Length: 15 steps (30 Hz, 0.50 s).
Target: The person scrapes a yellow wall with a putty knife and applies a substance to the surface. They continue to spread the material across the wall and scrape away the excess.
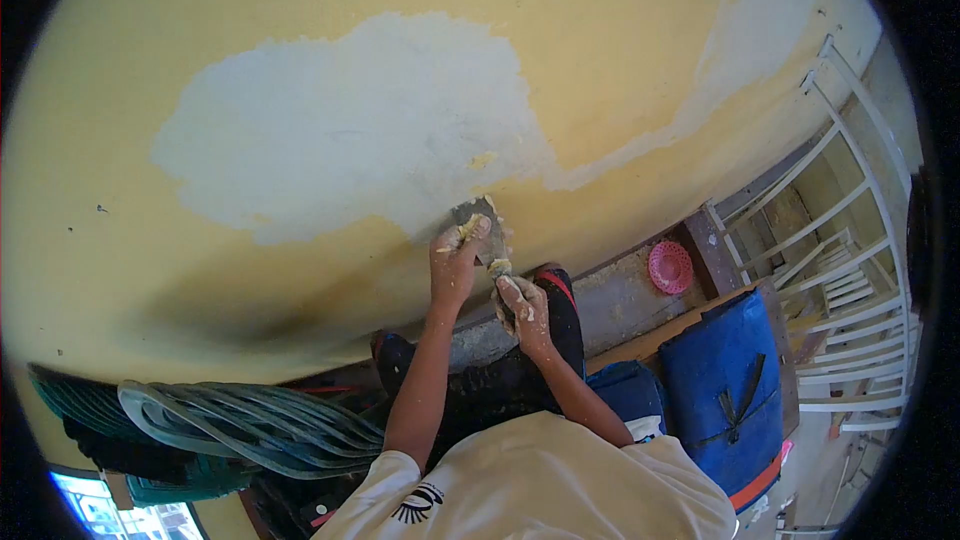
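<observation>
A scraper (489, 238) with a flat grey blade points up toward the wall, and yellowish-white bits cling to the blade and to its neck. Wrapped around the handle end is my right hand (523, 312), its fingers spotted with pale residue. My left hand (460, 258) is closed at the blade, thumb against its face, with yellow flakes on the fingers. Just beyond the blade, the yellow wall (620, 70) has a large bare whitish patch (370, 120), where a small yellow remnant (483, 159) shows. My palms are hidden.
Coiled green-grey plastic strands (250, 425) lie at lower left. A blue folded bag (725, 385) rests at right, below a pink basket (670, 267) on the floor. White metal railings (850, 380) stand at far right. My legs and dark shoes are close to the wall.
</observation>
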Tool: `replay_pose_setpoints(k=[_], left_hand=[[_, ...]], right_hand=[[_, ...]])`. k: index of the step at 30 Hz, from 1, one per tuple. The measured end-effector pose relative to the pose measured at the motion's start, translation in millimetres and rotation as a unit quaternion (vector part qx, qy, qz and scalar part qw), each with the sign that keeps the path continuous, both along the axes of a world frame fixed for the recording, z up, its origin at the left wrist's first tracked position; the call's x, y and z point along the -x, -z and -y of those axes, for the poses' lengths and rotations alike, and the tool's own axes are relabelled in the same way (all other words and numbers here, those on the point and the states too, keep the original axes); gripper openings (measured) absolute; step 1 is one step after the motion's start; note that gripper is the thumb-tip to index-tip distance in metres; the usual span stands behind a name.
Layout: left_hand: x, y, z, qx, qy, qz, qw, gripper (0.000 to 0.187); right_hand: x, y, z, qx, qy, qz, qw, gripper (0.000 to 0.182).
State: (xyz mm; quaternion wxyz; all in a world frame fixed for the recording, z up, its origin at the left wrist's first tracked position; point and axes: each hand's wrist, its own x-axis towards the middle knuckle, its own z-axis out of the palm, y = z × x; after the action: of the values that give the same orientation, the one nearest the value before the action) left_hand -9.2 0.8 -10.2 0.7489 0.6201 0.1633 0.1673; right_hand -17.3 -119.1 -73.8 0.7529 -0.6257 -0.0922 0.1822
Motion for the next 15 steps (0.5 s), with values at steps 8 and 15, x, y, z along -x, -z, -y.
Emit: replay_pose_setpoints(k=[8, 15], left_hand=[[0, -9, -1, 0.008, 0.015, 0.004, 1.0, 0.025], [2, -8, 2, 0.005, 0.013, 0.005, 1.0, 0.025]], right_hand=[[-1, -9, 4, -0.042, -0.033, -0.026, 0.998, 0.033], [2, -12, 5, -0.037, -0.031, -0.03, 0.998, 0.034]])
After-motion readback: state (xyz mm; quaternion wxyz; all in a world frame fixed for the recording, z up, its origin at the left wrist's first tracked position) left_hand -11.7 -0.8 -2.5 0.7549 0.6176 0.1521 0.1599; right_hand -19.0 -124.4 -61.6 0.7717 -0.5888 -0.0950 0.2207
